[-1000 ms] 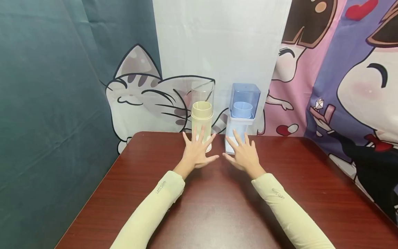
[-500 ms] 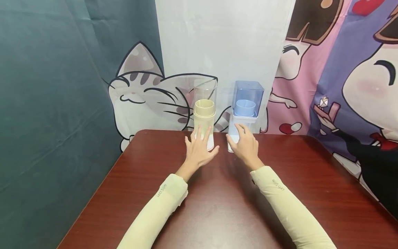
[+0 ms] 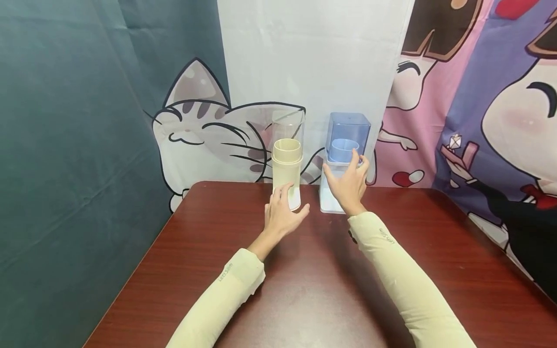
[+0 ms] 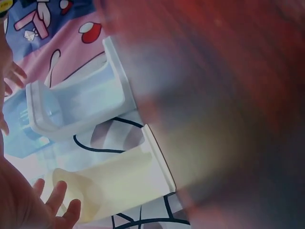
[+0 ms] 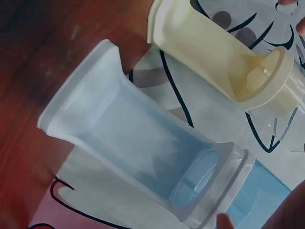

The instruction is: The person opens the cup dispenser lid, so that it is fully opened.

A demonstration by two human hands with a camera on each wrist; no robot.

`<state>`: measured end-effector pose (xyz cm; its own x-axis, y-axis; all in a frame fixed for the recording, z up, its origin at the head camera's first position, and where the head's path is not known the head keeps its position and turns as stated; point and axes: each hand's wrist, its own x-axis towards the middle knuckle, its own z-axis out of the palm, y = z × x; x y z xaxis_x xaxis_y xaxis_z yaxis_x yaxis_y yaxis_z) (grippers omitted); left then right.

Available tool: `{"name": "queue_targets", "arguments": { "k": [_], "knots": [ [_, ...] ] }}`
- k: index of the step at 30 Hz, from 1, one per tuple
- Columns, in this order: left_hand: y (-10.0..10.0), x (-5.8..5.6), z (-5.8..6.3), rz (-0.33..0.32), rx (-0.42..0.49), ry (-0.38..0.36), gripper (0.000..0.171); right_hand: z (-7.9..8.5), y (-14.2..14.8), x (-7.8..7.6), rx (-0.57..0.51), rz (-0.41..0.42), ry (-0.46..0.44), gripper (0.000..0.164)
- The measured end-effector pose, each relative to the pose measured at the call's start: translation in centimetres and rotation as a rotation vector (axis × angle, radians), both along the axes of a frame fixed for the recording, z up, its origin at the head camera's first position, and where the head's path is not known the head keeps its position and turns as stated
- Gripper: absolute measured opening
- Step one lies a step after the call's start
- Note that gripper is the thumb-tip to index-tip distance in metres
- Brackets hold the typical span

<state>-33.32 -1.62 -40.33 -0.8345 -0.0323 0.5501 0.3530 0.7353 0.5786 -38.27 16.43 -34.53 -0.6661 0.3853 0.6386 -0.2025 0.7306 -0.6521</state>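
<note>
Sleeves [image 3: 217,299]: pale, both with lettering [image 3: 225,272] reading "Lets Slim".
Table [image 3: 287,314]: reddish-brown, glossy, far corners rounded.
Left hand [image 3: 282,216]: before the yellow container [image 3: 286,175], fingers and thumb apart, holding nothing.
Right hand [image 3: 349,184]: at the upper part of the blue container [image 3: 331,203], thumb and fingers apart; contact cannot be told.
Containers: upright, side by side near the table's far edge.
Cloth [image 3: 78,159]: behind, dark green leftward, white centrally; printed cat [image 3: 187,140], cartoon people [image 3: 518,121] rightward.
</note>
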Motion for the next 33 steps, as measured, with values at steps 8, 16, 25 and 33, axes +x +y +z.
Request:
{"name": "queue_targets", "arguments": {
  "k": [8,16,25,33],
  "knots": [
    [0.2,0.3,-0.1,-0.014,0.033,-0.048,0.078,1.3,0.0,-1.8,-0.092,-0.029,-0.06,0.121],
    [-0.3,0.3,0.7,-0.015,0.082,-0.021,0.077,3.0,-0.1,-3.1,-0.2,-0.056,-0.106,0.125],
    [-0.3,1.0,0.7,-0.034,0.1,-0.031,0.076,3.3,0.8,-4.3,-0.211,-0.056,-0.114,0.124],
    [-0.9,0.7,1.1,-0.014,0.11,-0.024,0.08,4.4,0.6,-5.2,-0.296,-0.032,-0.151,0.126]
  ]
}}
